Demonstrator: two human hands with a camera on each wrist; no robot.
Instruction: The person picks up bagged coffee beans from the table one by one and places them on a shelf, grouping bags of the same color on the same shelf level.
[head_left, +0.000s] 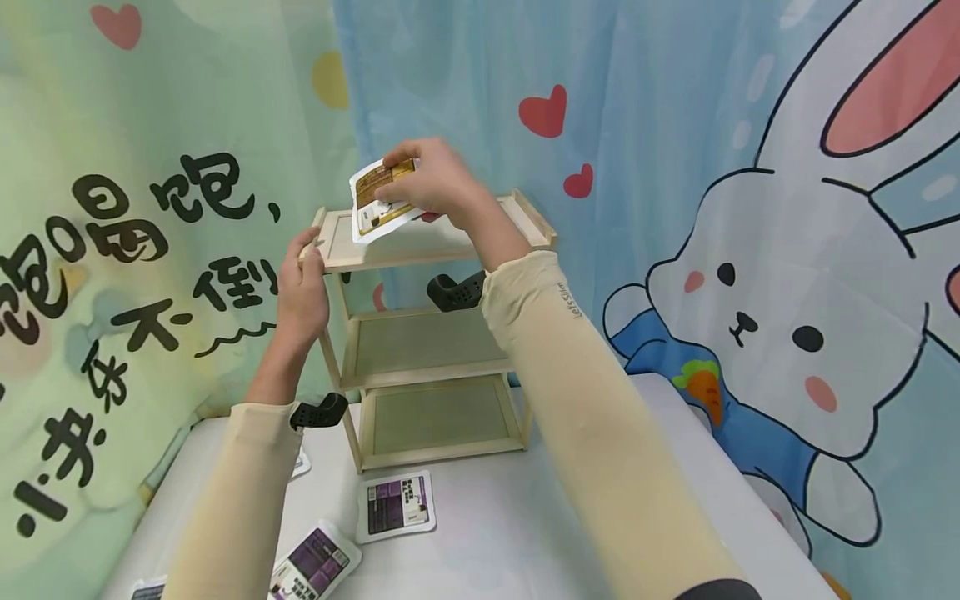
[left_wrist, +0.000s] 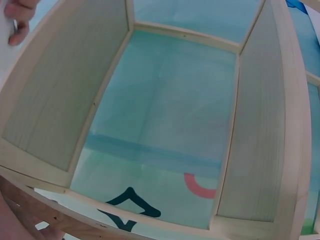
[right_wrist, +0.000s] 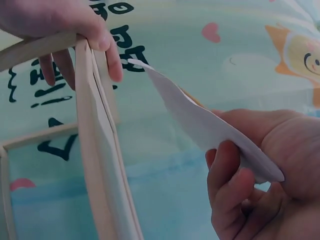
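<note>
A small wooden shelf rack with three tiers stands ahead of me, its top shelf (head_left: 442, 247) nearest my hands. My left hand (head_left: 302, 292) grips the left end of that shelf; the right wrist view shows its fingers over the wooden edge (right_wrist: 85, 100). Above the shelf, my right hand (head_left: 442, 185) pinches a flat white packet (head_left: 372, 221) with a brown and yellow label, held tilted. Seen from the right wrist, the packet's plain white back (right_wrist: 192, 120) rests against curled fingers. The left wrist view looks between the rack's shelf panels (left_wrist: 75, 95).
Purple-labelled packets lie on the white table: one flat packet (head_left: 396, 504) before the rack, another packet (head_left: 317, 565) nearer me, and partly hidden ones at the left. The middle shelf (head_left: 427, 343) and bottom shelf (head_left: 442, 419) sit below. Behind hangs a printed curtain (head_left: 465, 92).
</note>
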